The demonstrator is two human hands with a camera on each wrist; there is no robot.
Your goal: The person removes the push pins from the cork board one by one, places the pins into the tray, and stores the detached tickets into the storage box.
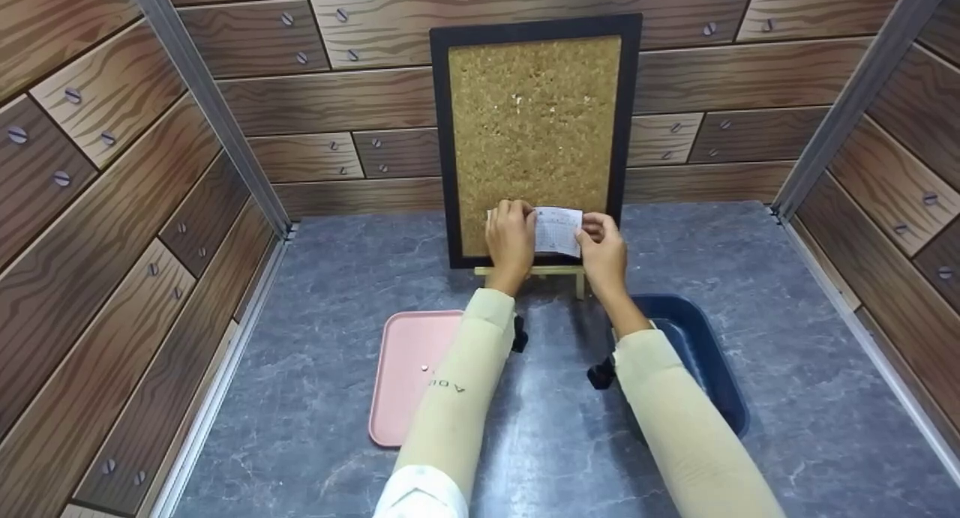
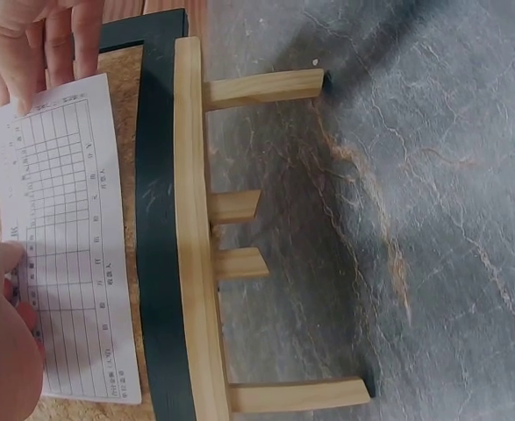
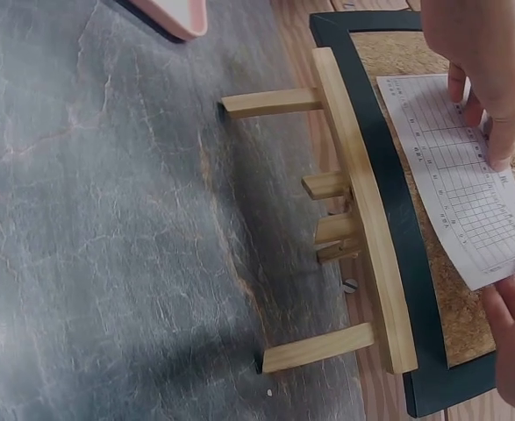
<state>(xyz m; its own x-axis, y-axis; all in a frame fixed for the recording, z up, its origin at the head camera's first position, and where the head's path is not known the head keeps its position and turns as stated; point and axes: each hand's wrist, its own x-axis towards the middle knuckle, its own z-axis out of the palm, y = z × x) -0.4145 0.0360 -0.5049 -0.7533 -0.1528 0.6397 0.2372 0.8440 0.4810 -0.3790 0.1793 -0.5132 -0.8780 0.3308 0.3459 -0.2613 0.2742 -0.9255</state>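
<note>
A white paper form with a printed grid lies against the lower part of a black-framed corkboard. My left hand has its fingers and thumb bent together at the form's upper edge, left of its middle; the fingertips are partly hidden. With thumb and fingers, my right hand pinches the form's right end. Both hands also show in the left wrist view, where the form bows slightly. A pale wooden easel carries the corkboard.
A pink tray with a small pale object on it lies to the left, partly under my left sleeve. On the right stands a dark blue tray, partly behind my right forearm. Wood-patterned walls enclose the grey tabletop.
</note>
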